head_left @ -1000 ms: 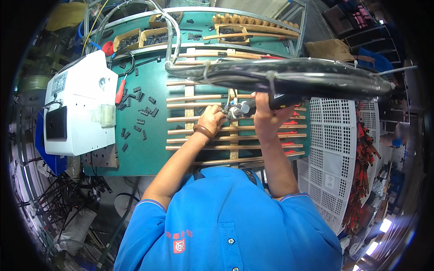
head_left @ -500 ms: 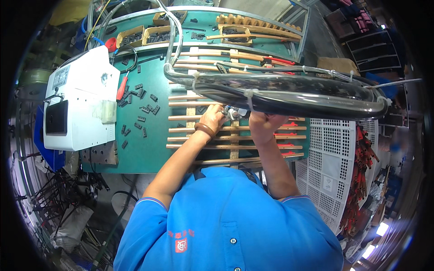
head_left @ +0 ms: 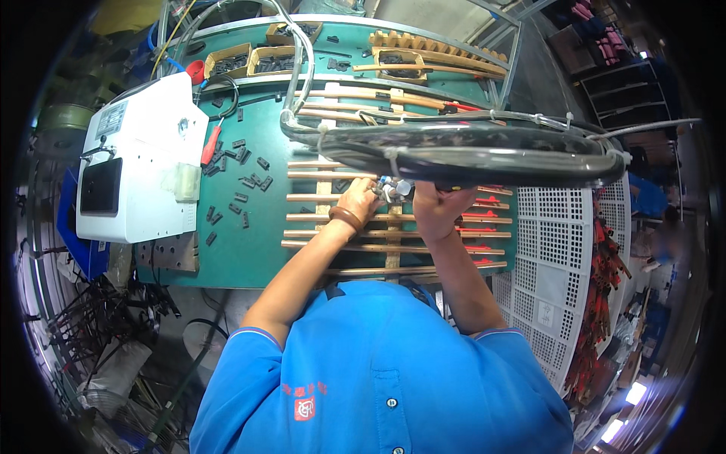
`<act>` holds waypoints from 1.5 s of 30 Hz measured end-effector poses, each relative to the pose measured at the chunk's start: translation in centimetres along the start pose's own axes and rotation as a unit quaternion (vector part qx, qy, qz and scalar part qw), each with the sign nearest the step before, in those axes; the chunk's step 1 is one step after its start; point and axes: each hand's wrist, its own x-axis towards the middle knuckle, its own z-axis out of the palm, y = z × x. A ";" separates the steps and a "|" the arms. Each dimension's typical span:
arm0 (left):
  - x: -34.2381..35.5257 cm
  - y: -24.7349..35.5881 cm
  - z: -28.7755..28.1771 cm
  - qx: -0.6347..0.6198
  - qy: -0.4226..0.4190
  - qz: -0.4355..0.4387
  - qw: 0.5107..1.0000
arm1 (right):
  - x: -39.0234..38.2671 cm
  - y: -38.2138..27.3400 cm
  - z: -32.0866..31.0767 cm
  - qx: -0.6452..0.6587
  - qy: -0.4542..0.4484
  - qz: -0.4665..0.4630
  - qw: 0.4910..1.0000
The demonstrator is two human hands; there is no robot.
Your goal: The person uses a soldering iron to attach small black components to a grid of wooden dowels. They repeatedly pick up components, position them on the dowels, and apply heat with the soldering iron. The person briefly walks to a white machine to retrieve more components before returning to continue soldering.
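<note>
Left hand: the thumb and fingers of the left hand are bunched together at the metal front end of the handheld tool; whether anything is pinched there cannot be told.
Right hand: the right hand is curled closed around the tool's rear, its far side partly covered by the black hose bundle.
Tool: it is held between both hands, above the middle of the rods.
Rods: copper-coloured rods are laid left to right across wooden strips, with red pieces at their right ends.
Bench: on the green bench, small black parts are scattered left of the rods, near a red-handled screwdriver.
Far left: a white machine is placed beside them.
Right side: a white perforated crate is stood beside the bench.
</note>
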 end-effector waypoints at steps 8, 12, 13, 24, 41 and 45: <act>-0.2 0.0 -0.4 -0.002 0.047 0.033 0.998 | -0.7 1.3 -0.2 0.010 0.023 -0.028 0.999; -0.3 0.3 -0.5 -0.010 0.035 0.022 0.999 | -1.7 2.3 -0.9 -0.002 0.022 -0.026 0.999; -0.3 0.3 -0.5 -0.012 0.055 0.035 0.998 | -1.6 2.1 -0.6 0.014 0.036 -0.026 0.999; 0.4 -0.2 -0.6 -0.038 0.057 0.079 0.995 | 4.6 -1.5 0.0 0.108 0.031 0.134 0.985; -13.0 -9.4 -17.0 0.154 0.227 -0.445 0.853 | 8.1 -5.1 -3.7 0.055 0.036 0.127 0.990; -13.5 -11.6 -14.9 0.210 0.117 -0.401 0.884 | 8.1 -4.8 -3.4 0.108 0.045 0.154 0.981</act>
